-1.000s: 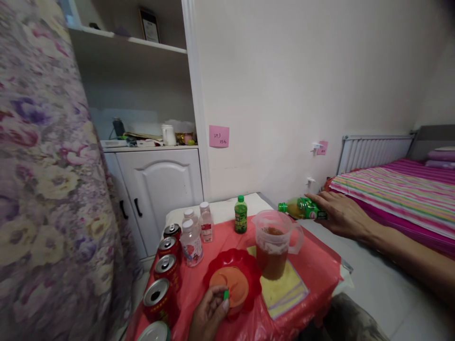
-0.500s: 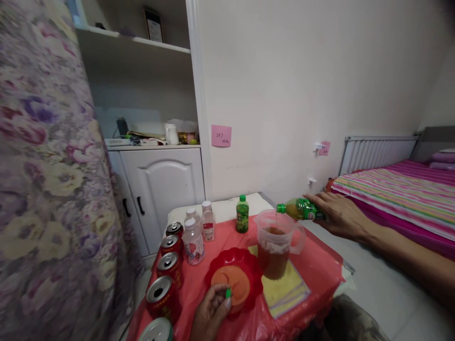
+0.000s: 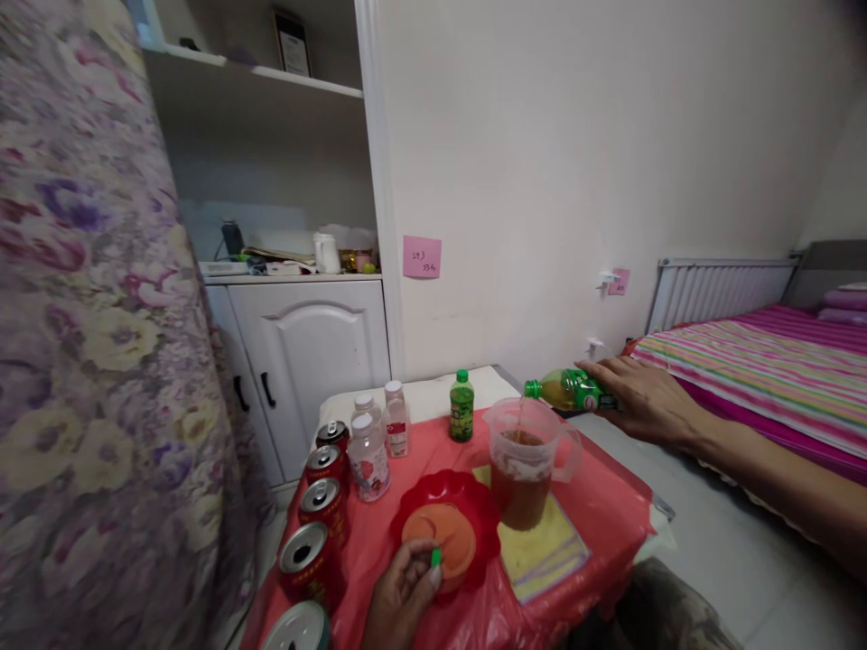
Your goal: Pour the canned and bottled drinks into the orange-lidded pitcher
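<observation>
Pale wall (image 3: 515, 181) faces you at 12 o'clock, with a pink note (image 3: 422, 257) stuck on it; a flowered curtain (image 3: 88, 316) hangs at 9, a white cupboard (image 3: 318, 352) stands at 11 and a bed (image 3: 751, 352) at 2. Before you is the counter (image 3: 596, 515), spread with red plastic.

Your jug (image 3: 521, 487) stands on it, partly over a yellow cloth (image 3: 548, 551), its handle toward 3 o'clock and brown drink inside. Your right hand (image 3: 637, 397) comes in from 3 o'clock and grips the bottle (image 3: 569, 390) from above, fingers wrapped about its base end; you cannot see where the thumb sits. You have the bottle nearly level, its green neck toward 9 o'clock over the jug, and a thin stream falls from its mouth into the drink.

Your left hand (image 3: 406, 591) is at the near side of the red dish (image 3: 484, 542), at 8 o'clock from the jug, its thumb and forefinger pinching a green cap (image 3: 435, 557). Under the cap, an orange disc (image 3: 461, 542) lies in the dish.

At 11 o'clock from the jug you have a spare bottle (image 3: 461, 411), upright with its cap on. Three clear jars (image 3: 370, 465) cluster at 10 from the dish, and a row of cans (image 3: 312, 578) lines the counter's 9 o'clock edge.
</observation>
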`<state>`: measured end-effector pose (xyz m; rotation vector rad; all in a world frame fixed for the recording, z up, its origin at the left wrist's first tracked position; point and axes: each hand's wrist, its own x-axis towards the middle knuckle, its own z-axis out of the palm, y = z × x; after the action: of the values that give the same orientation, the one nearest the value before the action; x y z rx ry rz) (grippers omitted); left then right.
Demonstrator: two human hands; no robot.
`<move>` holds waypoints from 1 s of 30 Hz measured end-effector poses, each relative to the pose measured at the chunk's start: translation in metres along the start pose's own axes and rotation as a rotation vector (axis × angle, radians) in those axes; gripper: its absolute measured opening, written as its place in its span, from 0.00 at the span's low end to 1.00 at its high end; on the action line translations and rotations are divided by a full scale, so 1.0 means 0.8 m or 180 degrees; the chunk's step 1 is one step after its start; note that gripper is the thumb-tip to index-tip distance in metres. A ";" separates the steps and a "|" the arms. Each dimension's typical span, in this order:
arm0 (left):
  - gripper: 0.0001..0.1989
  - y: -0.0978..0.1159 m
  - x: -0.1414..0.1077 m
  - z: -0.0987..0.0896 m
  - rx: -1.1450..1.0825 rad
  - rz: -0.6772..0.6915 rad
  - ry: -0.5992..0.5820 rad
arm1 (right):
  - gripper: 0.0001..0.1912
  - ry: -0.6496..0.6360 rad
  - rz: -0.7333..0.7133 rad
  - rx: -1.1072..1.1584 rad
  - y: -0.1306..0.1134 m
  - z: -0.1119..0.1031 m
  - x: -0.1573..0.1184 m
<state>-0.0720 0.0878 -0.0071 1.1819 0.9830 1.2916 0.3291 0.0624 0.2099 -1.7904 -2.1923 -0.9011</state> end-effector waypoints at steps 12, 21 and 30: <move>0.21 0.003 0.001 -0.005 0.0057 -0.0053 -0.0203 | 0.26 0.0058 0.0031 -0.0058 0.001 -0.015 0.007; 0.22 0.005 0.001 -0.006 0.0058 -0.0051 -0.0295 | 0.27 0.0033 0.0064 -0.0038 0.008 -0.013 0.006; 0.20 0.010 -0.004 0.002 0.0017 -0.0072 -0.0133 | 0.27 0.0144 0.0071 -0.0067 0.011 -0.014 0.007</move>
<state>-0.0724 0.0838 0.0004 1.1939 0.9673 1.2424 0.3334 0.0621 0.2246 -1.7822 -2.1392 -0.9538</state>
